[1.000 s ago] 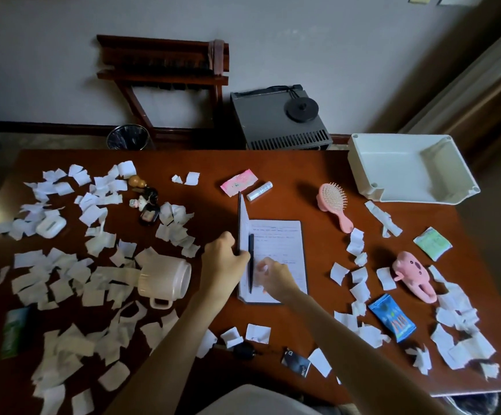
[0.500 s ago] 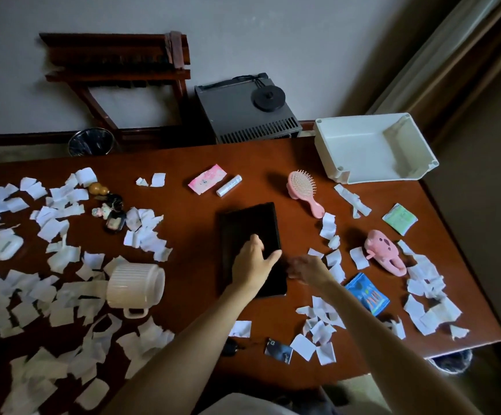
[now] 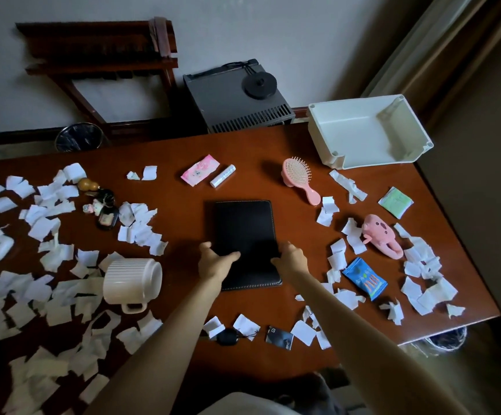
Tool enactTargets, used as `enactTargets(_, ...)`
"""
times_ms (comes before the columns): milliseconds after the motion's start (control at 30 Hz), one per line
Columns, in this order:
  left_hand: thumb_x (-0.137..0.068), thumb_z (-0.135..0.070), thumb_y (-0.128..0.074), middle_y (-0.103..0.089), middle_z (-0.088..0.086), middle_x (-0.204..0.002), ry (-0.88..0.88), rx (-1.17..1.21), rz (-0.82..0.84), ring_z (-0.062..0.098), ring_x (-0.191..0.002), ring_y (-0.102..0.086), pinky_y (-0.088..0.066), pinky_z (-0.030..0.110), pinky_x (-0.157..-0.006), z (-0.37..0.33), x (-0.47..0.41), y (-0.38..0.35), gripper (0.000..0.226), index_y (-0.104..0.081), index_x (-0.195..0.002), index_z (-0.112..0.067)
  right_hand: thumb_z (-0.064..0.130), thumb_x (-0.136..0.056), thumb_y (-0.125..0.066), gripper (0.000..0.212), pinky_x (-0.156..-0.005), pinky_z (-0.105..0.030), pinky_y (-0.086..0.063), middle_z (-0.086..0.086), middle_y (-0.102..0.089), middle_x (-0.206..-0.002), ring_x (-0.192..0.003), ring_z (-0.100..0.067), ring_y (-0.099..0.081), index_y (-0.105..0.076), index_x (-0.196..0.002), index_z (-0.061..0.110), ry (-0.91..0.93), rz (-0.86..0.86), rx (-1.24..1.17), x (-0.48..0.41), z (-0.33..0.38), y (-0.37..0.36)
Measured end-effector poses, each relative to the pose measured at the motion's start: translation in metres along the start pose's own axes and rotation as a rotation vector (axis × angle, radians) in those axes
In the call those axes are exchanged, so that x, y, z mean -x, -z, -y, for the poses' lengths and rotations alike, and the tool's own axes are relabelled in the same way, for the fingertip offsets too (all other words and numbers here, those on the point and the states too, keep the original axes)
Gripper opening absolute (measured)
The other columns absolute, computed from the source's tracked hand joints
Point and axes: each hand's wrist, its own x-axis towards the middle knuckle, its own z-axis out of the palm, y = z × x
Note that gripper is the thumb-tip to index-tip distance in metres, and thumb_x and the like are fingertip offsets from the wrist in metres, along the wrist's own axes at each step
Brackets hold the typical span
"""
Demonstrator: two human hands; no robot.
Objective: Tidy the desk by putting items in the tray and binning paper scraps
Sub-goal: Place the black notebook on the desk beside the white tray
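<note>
While paper scraps (image 3: pixel 45 229) litter the desk (image 3: pixel 243 151) at left, my left hand (image 3: pixel 218 262) clasps the black notebook (image 3: pixel 244 232) by its left edge, thumb on the cover, and my right hand (image 3: pixel 291 259) clasps the right edge. It lies shut and flat mid-desk, stitched round the rim. I judge this the pick-up; next comes a level lift toward the white tray (image 3: pixel 324 142) at the far right corner

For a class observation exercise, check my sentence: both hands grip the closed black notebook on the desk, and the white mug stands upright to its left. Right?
Not quite: in the head view the white mug lies on its side, not upright. The left hand and right hand do grip the black notebook.
</note>
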Motion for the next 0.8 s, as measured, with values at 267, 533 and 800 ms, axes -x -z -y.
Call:
enactTargets(267,-0.078,-0.003,-0.071,-0.063,0.014,-0.122,-0.111,0.160,0.154,0.023,-0.092,-0.060,-0.047,0.027,-0.071,-0.019,0.026,0.013,0.049,-0.054,-0.124,-0.006,0.010,-0.091,-0.056,0.030,-0.075,-0.029,-0.055,-0.017,-0.064,-0.117,-0.099,-0.028,-0.063,-0.057,-0.119,0.000,0.055,0.081,-0.181,0.005,-0.007,0.017)
enactTargets(533,-0.083,-0.015,-0.070,-0.050,0.005,-0.139,-0.241,0.193,0.206,0.026,-0.125,-0.051,-0.046,0.032,-0.094,-0.069,0.084,-0.059,0.058,-0.044,-0.135,-0.013,-0.004,-0.091,-0.046,0.032,-0.088,-0.033,-0.046,-0.010,-0.058,-0.110,-0.103,-0.023,-0.053,-0.052,-0.122,-0.001,0.013,0.078,-0.788,0.017,-0.051,0.120)
enactTargets(800,-0.084,-0.015,-0.067,-0.054,0.005,-0.130,-0.248,0.068,0.274,0.023,-0.114,-0.055,-0.046,0.029,-0.091,-0.117,0.117,-0.232,0.053,-0.042,-0.130,-0.007,-0.006,-0.085,-0.053,0.020,-0.070,-0.025,-0.043,-0.010,-0.058,-0.092,-0.087,-0.022,-0.053,-0.056,-0.081,0.013,-0.090,-0.154,-0.899,-0.035,-0.181,0.227)
